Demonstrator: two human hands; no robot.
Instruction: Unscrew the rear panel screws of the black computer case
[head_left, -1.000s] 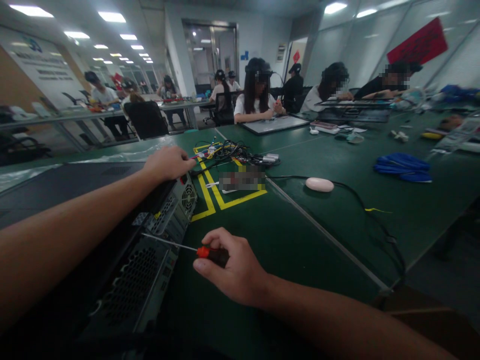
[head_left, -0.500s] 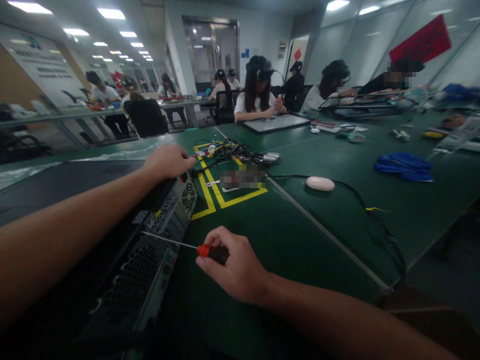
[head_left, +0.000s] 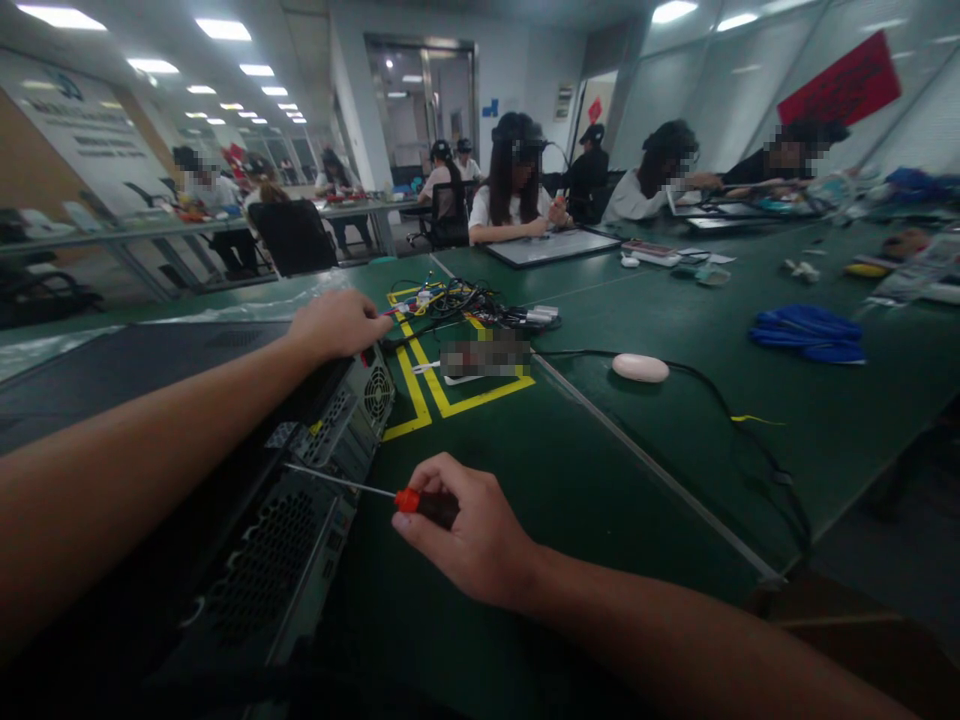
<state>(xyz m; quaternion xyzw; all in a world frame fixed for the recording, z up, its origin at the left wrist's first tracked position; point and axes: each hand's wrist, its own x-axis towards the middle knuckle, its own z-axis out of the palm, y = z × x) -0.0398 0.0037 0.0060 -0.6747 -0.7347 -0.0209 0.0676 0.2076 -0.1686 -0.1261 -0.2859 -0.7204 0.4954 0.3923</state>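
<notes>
Beside computer case (head_left: 281, 525) | screwdriver (head_left: 407, 500) pinched between right fingers (head_left: 441, 470) | left fingers (head_left: 375, 326): can't tell

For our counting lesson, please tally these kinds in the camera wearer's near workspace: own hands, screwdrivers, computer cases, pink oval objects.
Left hand and right hand: 2
Screwdriver: 1
Computer case: 1
Pink oval object: 1
Total: 5

Ceiling lights (head_left: 223, 31) glare white above a dim, hazy foreground.
</notes>
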